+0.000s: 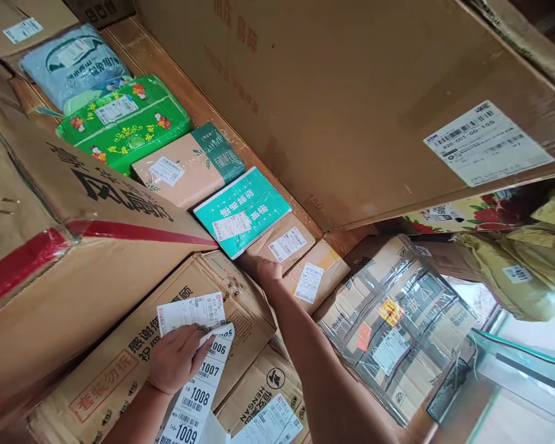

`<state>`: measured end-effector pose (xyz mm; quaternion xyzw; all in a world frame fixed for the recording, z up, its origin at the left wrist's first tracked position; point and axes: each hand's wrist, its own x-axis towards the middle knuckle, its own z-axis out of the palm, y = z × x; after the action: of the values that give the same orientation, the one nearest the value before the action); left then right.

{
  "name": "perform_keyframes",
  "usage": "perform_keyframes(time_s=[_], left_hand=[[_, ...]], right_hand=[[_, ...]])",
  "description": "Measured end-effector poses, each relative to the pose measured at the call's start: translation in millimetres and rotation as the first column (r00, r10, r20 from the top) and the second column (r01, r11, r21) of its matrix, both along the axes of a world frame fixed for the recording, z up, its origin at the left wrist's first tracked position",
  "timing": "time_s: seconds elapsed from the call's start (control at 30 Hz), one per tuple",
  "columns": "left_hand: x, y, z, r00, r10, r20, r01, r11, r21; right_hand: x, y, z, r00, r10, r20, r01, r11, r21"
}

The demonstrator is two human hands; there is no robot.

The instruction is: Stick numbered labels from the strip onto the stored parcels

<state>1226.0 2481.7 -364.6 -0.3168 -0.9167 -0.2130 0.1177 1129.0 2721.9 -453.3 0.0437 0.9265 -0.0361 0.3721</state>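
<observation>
My left hand (178,357) is closed on a strip of numbered labels (198,394) showing 1006 to 1009, above a long cardboard box (106,376). A white shipping label (189,313) lies beside its knuckles. My right hand (268,271) reaches forward to the near edge of a small brown box (300,237); its fingers are mostly hidden, so its grip cannot be made out. Right of that hand sits another small brown box (328,262) with a white label. A teal box (254,200) lies just beyond.
A large carton (351,123) stands at the upper right, and one with red tape (74,265) at the left. A green box (129,132), a pink box (180,151) and a blue bag (87,74) line the wooden shelf. Plastic-wrapped cartons (398,327) lie right.
</observation>
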Motion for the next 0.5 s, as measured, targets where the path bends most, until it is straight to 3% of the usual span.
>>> perform_keyframes(time_s=[0.13,0.23,0.33,0.43,0.5], left_hand=[[0,3,-0.9,1.000,0.031,-0.005,-0.031,0.999,-0.009],[-2,0,20.0,0.997,0.013,0.076,-0.014,1.000,0.010],[-16,-14,74.0,0.992,-0.049,0.120,0.048,0.999,0.013],[-55,-33,143.2,0.993,-0.040,-0.114,0.035,0.999,-0.038],[-93,-41,179.6,0.973,0.085,-0.213,-0.117,0.983,-0.145]], right_hand=[[9,-9,49.2,0.977,-0.207,-0.042,0.201,0.973,-0.113],[24,-38,98.4,0.970,-0.226,-0.088,0.183,0.921,-0.343],[34,-67,130.5,0.950,-0.264,-0.169,0.161,0.874,-0.458],[32,-82,139.0,0.931,-0.360,-0.063,0.302,0.856,-0.420],[29,-87,139.1,0.917,-0.399,0.020,0.376,0.845,-0.381]])
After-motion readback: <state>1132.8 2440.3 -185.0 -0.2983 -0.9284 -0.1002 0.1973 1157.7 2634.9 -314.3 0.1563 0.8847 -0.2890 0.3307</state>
